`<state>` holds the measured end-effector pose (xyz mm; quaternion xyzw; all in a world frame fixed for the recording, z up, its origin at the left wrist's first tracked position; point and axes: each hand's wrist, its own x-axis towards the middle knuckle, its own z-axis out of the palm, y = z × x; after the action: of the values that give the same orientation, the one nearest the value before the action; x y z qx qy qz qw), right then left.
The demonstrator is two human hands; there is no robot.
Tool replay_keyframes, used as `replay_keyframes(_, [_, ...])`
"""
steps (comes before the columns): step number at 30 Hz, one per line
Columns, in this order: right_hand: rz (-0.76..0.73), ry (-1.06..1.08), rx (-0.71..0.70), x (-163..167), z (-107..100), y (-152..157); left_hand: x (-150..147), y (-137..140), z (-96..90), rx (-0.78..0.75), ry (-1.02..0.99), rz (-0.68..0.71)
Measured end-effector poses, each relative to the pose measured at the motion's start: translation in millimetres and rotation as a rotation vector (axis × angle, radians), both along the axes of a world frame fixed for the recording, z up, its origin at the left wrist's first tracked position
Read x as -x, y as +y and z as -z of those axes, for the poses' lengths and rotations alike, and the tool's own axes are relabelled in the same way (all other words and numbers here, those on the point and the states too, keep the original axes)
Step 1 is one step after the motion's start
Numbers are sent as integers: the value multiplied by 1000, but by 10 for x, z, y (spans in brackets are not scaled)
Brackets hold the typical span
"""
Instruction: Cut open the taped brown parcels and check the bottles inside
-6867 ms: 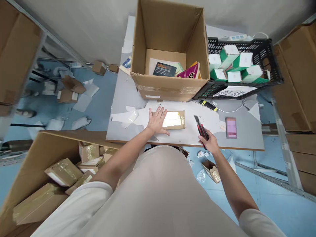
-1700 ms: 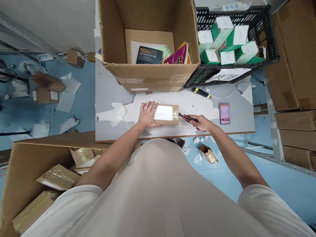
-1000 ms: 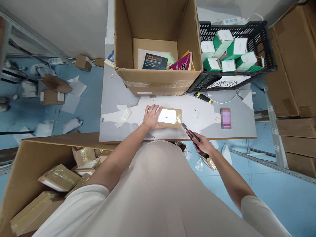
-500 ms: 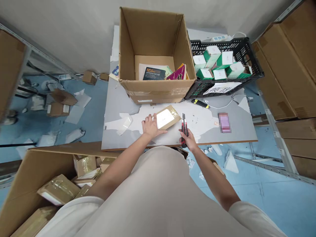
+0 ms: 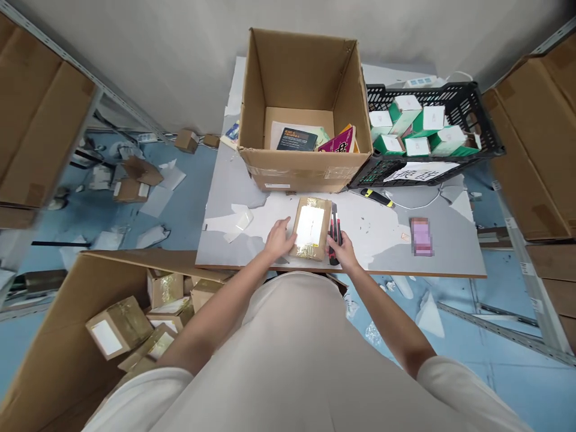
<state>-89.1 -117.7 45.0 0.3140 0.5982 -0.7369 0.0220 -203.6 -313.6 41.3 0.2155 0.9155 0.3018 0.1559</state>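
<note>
A small taped cardboard package (image 5: 310, 228) with a white label lies on the table in front of me. My left hand (image 5: 279, 240) is open at the package's left edge, thumb near the lower corner, fingers stretched forward. In my right hand (image 5: 342, 252) is a red and black box cutter (image 5: 333, 231), gripped at the package's right side. The cutter points away from me. Its blade, seen out earlier, cannot be made out clearly now.
A large open carton (image 5: 306, 171) with books inside stands behind the package. Right of it is a black crate (image 5: 488, 129) of green-white boxes. A yellow-black cutter (image 5: 377, 197) and a pink item (image 5: 421, 236) lie on the table (image 5: 378, 231). A carton (image 5: 58, 336) of parcels stands lower left.
The package has turned from slanted to nearly upright in view, its label facing up. My left hand has moved to its left edge, and the box cutter is now close against its right side.
</note>
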Motion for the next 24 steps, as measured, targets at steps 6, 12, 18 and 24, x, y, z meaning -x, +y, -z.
replay_keyframes(6, [8, -165, 205, -558, -16, -265, 807, 516, -12, -4, 51, 224])
replay_keyframes(12, [43, -185, 244, -544, 20, -322, 968, 562, 25, 11, -74, 172])
replay_keyframes(18, [229, 47, 25, -132, 96, -27, 462, -28, 28, 110, -12, -290])
replay_keyframes(24, [31, 89, -212, 188, 122, 358, -111, -334, 40, 143, -32, -396])
